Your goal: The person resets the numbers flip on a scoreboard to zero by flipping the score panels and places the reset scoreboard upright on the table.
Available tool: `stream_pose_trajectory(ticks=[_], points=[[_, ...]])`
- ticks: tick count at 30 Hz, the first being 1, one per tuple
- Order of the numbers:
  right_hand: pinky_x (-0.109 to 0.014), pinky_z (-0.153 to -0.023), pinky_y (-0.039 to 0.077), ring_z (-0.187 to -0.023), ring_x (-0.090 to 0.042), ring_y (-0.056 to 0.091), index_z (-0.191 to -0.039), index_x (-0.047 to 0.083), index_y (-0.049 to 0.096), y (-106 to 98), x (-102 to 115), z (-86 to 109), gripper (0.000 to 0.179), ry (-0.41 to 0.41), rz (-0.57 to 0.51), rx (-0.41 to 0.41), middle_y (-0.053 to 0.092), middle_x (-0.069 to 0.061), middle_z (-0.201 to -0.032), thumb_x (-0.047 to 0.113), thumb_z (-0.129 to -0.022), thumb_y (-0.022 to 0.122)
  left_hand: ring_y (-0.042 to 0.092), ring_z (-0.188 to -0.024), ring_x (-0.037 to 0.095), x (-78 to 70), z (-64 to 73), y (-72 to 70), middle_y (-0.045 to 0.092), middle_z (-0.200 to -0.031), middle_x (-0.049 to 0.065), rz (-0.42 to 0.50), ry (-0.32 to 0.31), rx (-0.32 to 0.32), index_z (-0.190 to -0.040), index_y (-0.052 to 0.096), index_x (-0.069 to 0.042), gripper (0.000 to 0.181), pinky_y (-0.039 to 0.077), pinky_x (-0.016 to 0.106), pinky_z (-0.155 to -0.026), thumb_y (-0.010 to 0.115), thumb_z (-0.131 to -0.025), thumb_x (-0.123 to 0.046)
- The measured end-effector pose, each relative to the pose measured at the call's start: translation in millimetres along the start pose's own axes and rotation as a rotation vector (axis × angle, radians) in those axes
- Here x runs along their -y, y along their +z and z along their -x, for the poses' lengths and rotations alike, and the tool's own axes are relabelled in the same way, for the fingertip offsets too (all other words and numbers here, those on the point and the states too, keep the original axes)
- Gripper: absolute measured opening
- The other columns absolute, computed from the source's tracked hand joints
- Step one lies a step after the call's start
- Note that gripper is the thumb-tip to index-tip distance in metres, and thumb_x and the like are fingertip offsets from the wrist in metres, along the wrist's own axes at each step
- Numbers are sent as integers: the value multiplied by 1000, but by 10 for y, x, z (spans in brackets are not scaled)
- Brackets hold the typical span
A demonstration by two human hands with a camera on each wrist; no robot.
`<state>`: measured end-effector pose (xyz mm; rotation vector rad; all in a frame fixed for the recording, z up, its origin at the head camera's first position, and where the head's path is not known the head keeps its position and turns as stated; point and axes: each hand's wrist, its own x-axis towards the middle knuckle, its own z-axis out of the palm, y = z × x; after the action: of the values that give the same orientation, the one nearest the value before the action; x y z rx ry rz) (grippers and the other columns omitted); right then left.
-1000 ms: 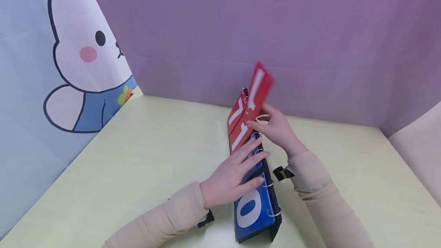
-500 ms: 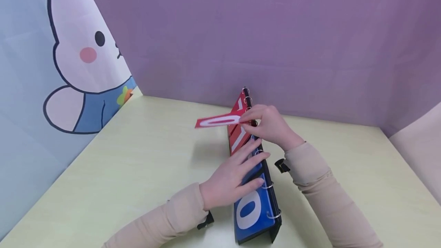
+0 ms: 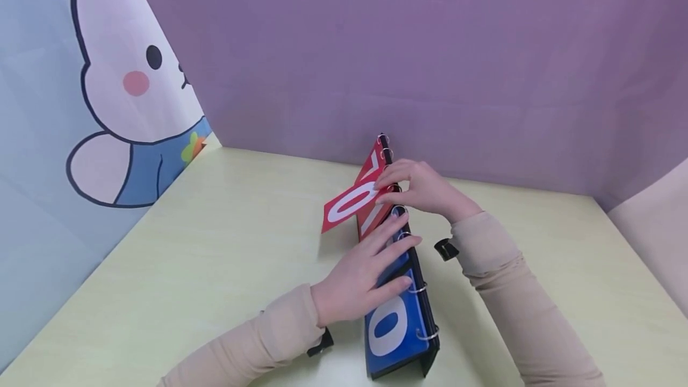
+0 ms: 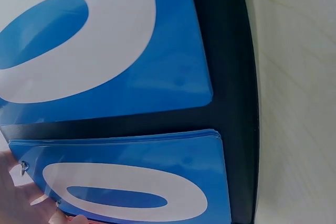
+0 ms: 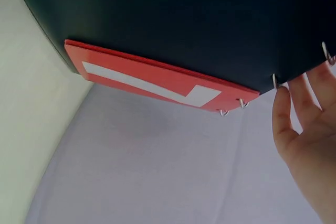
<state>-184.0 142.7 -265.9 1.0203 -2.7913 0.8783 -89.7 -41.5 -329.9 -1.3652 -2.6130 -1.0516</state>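
Note:
A black tent-shaped flip scoreboard (image 3: 427, 309) stands lengthwise on the table, with red cards at its far end and blue ones nearer. My left hand (image 3: 357, 285) lies across the blue half, fingers spread toward the ring-bound ridge. Below it shows a blue card (image 3: 388, 327) with a white 0; the left wrist view shows another blue 0 card (image 4: 126, 219). At the ridge, my right hand (image 3: 427, 193) pinches the ring end of a red 0 card (image 3: 349, 203), which slants out leftward over red cards with white 1s (image 3: 371, 220). Its thumb is near a ring (image 5: 274, 81).
Behind the scoreboard's ridge hangs a red card (image 5: 152, 80) with a white figure. The pale yellow table (image 3: 258, 214) stretches around the scoreboard. A purple cloth backdrop (image 3: 333, 58) rises behind it, and a rabbit-print panel (image 3: 118, 100) stands at left.
My right hand has brought the red card over the ridge from upright to the left side. It now slants downward with its 0 showing. The left hand keeps its place.

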Motion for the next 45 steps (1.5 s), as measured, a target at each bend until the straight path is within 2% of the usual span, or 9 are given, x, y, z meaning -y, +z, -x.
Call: stream_pose_trajectory(ticks=[5,10,17,20,25,28,33,38,45], points=[[-50,-98,46,-120,-29,53,-106,7,72,-23,-10,18,26,8,-37,40,66,-11,-117,16,-81,74,6,-147,11,1,10,2,4,-160,-9,10,-7,0,-149,29,-25,59,30,45,-113,50,-95,-40],[-51,-104,41,-129,-30,47,-107,5,71,-13,-46,43,22,43,-146,42,59,-15,-130,15,-87,68,7,-147,15,11,9,7,7,-160,-5,-9,32,-34,-147,32,-22,56,29,47,-113,50,-96,-37],[-51,-104,40,-124,-28,49,-116,7,67,94,-107,50,30,136,-255,-128,57,-9,-129,20,-89,66,7,-147,16,18,23,9,8,-160,-4,-22,37,-51,-146,34,-22,55,28,48,-113,51,-96,-37],[-48,-106,38,-123,-25,50,-121,7,62,163,-179,94,33,242,-442,-247,56,-6,-129,22,-92,63,6,-147,15,14,18,18,7,-160,-4,-16,37,-49,-146,34,-22,55,28,47,-114,51,-96,-36],[-44,-112,31,-112,-13,54,-106,15,65,299,-399,228,16,340,-1006,-408,62,4,-110,17,-98,51,5,-148,14,9,-3,29,7,-160,-5,-7,40,-43,-147,34,-22,55,28,47,-114,51,-96,-36],[-37,-110,35,-105,-9,57,-96,20,65,406,-560,321,22,358,-1259,-383,64,8,-101,15,-101,44,5,-148,14,4,-13,27,7,-160,-5,-9,37,-41,-147,34,-22,56,28,47,-114,51,-96,-37],[-26,-93,43,-102,-11,56,-100,20,63,578,-742,453,32,399,-1425,-269,62,5,-104,16,-104,32,4,-148,14,-6,-21,10,6,-160,-5,-11,26,-32,-147,33,-22,57,28,47,-114,51,-96,-37],[-23,-83,45,-101,-15,54,-102,21,66,649,-773,512,38,481,-1504,-187,54,-1,-116,20,-105,28,4,-148,14,-26,-3,-8,3,-160,-7,1,13,-20,-148,31,-23,57,29,47,-113,49,-97,-39],[-23,-82,47,-98,-16,52,-100,24,68,571,-666,455,41,526,-1474,-110,45,-4,-119,23,-105,27,5,-147,13,-42,-13,-57,4,-160,-8,14,16,-34,-147,32,-24,56,31,47,-112,49,-96,-38]])
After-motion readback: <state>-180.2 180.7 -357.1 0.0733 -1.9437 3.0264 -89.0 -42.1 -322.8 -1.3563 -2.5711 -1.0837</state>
